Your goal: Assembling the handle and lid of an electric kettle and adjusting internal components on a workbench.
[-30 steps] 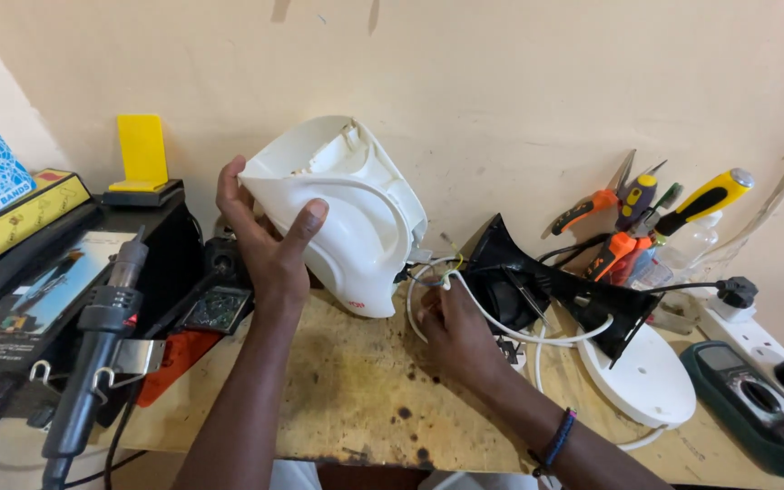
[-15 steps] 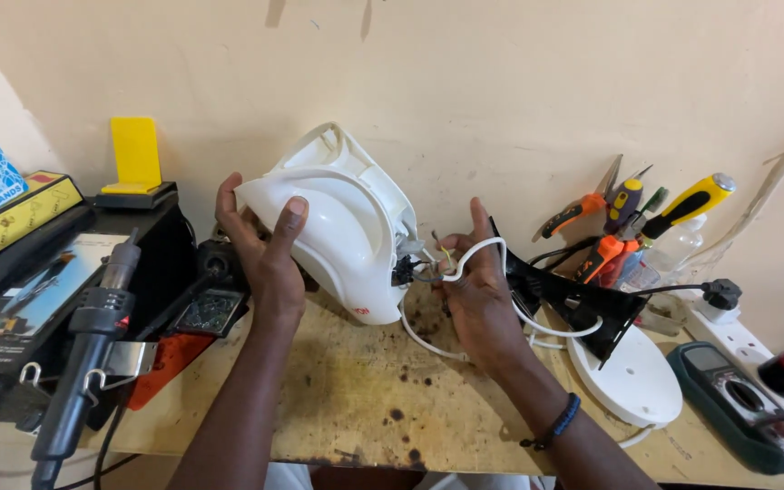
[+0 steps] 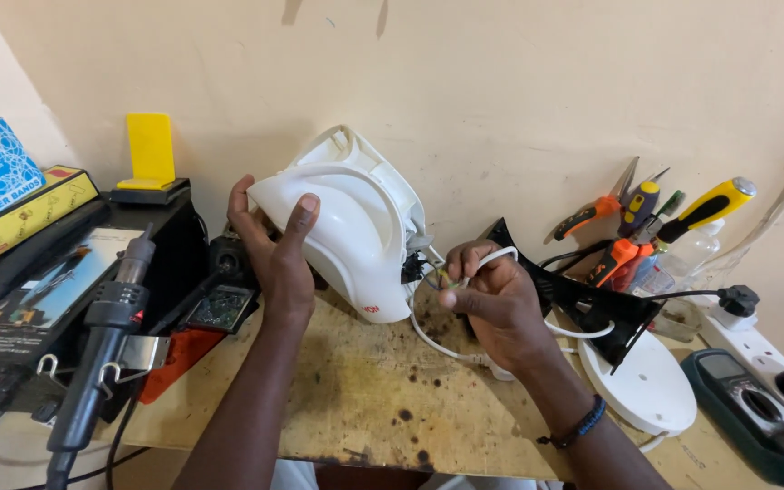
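Tilting on the surface (image 3: 356,399), the white housing (image 3: 347,227) is gripped by the left hand (image 3: 274,249) — exposing wires (image 3: 433,272) pinched by the right hand (image 3: 492,295).

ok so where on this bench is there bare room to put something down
The stained benchtop is bare between the two forearms, below the white housing. It is crowded left around the hot air tool and right around the white disc, multimeter and screwdrivers.

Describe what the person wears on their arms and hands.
Both forearms are bare, with no sleeves in view. The left hand has no glove, ring or band. The right hand is ungloved too, but its wrist carries a dark blue braided bracelet.
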